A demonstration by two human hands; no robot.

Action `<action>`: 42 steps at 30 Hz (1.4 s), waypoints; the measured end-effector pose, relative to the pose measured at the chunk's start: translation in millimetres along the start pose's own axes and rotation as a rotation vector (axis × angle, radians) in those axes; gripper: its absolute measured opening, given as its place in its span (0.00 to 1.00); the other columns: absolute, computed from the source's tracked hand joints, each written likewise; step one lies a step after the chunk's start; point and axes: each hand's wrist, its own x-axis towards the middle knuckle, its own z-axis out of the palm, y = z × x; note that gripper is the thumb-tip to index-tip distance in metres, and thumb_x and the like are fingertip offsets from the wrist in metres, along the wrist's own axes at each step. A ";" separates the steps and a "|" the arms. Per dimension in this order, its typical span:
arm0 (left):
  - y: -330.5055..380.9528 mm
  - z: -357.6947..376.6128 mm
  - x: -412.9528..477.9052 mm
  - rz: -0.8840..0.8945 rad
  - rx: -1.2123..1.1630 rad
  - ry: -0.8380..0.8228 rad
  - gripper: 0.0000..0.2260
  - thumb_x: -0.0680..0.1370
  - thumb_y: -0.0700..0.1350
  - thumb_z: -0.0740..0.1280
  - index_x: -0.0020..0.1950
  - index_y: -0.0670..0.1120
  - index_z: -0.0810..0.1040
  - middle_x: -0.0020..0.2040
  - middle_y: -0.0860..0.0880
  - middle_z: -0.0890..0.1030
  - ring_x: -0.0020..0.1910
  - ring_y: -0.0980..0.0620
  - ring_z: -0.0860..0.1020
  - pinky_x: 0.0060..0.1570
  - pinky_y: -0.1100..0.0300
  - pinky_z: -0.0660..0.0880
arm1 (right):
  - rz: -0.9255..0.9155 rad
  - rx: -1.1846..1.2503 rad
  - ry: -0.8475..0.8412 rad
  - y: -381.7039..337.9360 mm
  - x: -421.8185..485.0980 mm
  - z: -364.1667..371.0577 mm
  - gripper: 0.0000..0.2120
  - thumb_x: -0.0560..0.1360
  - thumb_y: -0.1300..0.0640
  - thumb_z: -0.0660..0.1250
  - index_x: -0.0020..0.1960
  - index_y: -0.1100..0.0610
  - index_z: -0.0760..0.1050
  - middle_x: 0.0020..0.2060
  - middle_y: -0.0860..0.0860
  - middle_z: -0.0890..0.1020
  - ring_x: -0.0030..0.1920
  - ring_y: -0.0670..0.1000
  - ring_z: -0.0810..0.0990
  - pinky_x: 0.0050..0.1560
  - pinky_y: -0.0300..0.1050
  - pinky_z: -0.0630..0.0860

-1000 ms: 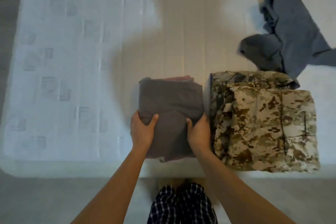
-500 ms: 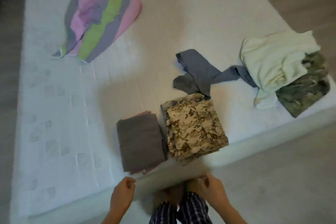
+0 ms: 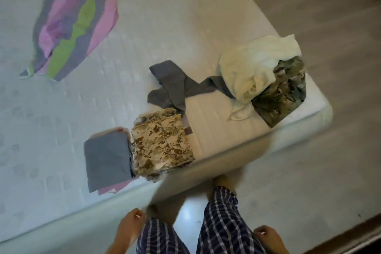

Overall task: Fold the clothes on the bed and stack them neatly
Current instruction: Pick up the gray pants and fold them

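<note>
Left hand (image 3: 132, 225), right hand (image 3: 266, 235) now off stack (image 3: 107, 161)

The person wears navy trousers (image 3: 222, 222) checked with thin pale lines.

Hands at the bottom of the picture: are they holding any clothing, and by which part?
Nothing is held. The left hand and right hand hang loosely curled and empty, away from the bed.

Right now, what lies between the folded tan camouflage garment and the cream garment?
The unfolded grey garment, stretched from one to the other, with bare mattress on its near side. The head view shows it.
</note>
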 end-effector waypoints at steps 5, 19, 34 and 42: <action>77.5 49.8 -12.9 -0.016 -0.144 0.039 0.07 0.78 0.42 0.63 0.43 0.45 0.78 0.40 0.44 0.80 0.39 0.47 0.77 0.39 0.58 0.70 | -0.044 -0.104 -0.052 -12.7 62.2 -99.0 0.06 0.77 0.60 0.64 0.49 0.63 0.76 0.31 0.54 0.80 0.29 0.51 0.77 0.25 0.35 0.70; 211.1 60.0 134.7 0.258 -0.156 0.540 0.05 0.74 0.37 0.68 0.48 0.45 0.80 0.52 0.47 0.78 0.52 0.47 0.75 0.50 0.55 0.70 | -0.673 -0.286 0.057 -373.4 218.1 -115.0 0.09 0.78 0.57 0.62 0.53 0.61 0.76 0.41 0.56 0.82 0.45 0.58 0.81 0.46 0.47 0.75; 176.4 105.3 216.9 0.396 0.079 0.808 0.16 0.74 0.43 0.69 0.61 0.50 0.77 0.60 0.48 0.76 0.57 0.47 0.72 0.52 0.48 0.70 | -0.704 0.253 0.014 -492.5 282.3 5.6 0.10 0.71 0.63 0.68 0.36 0.56 0.68 0.34 0.56 0.74 0.42 0.56 0.75 0.46 0.53 0.75; 182.8 77.7 200.7 0.367 0.113 0.531 0.19 0.78 0.46 0.63 0.69 0.51 0.70 0.69 0.48 0.69 0.66 0.47 0.68 0.62 0.48 0.67 | -0.620 0.935 -0.182 -496.3 188.4 -108.4 0.10 0.79 0.65 0.56 0.41 0.57 0.72 0.41 0.56 0.77 0.43 0.53 0.76 0.48 0.49 0.75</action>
